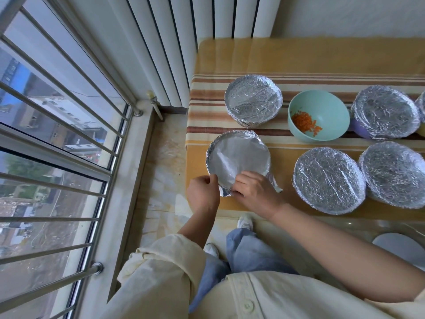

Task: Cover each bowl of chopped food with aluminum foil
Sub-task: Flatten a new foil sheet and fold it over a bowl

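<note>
I am watching the foil-covered bowl sitting at the table's near left corner. The left hand is gripping the foil edge at the near rim, fingers curled. The right hand is pinching the same foil edge, fingers clenched on it. A teal bowl of chopped carrot is standing uncovered mid-table, among other wrapped bowls.

Foil-covered bowls: six. Uncovered bowl: one.
</note>
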`<action>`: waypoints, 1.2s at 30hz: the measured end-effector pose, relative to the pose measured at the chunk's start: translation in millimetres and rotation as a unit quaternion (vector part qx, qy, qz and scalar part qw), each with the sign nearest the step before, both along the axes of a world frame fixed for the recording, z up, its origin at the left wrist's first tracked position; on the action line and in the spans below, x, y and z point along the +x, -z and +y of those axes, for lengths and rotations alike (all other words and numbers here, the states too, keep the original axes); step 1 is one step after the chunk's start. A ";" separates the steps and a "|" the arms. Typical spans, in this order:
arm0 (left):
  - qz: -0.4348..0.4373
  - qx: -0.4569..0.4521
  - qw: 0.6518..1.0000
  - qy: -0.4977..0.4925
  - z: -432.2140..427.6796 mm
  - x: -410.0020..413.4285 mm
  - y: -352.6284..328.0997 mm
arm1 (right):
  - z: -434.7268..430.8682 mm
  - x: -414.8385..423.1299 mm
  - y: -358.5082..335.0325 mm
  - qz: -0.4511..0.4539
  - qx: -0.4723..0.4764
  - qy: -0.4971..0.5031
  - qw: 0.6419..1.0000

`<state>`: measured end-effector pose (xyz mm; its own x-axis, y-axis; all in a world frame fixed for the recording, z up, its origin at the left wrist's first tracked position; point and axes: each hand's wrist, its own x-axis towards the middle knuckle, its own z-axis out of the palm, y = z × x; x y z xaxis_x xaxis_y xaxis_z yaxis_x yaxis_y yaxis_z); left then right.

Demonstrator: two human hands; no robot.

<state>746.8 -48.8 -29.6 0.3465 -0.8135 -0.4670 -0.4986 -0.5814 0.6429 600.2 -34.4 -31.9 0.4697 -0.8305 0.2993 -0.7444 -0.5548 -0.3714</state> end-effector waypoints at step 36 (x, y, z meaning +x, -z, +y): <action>0.095 0.095 0.991 0.004 -6.2 -16.9 10.8 | 7.1 -10.9 0.8 0.014 0.006 0.020 1.000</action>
<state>729.9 -54.9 -40.5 0.2322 -0.7062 -0.6688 -0.3839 -0.6983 0.6041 589.2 -27.3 -32.7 0.4437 -0.8524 0.2768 -0.7761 -0.5199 -0.3569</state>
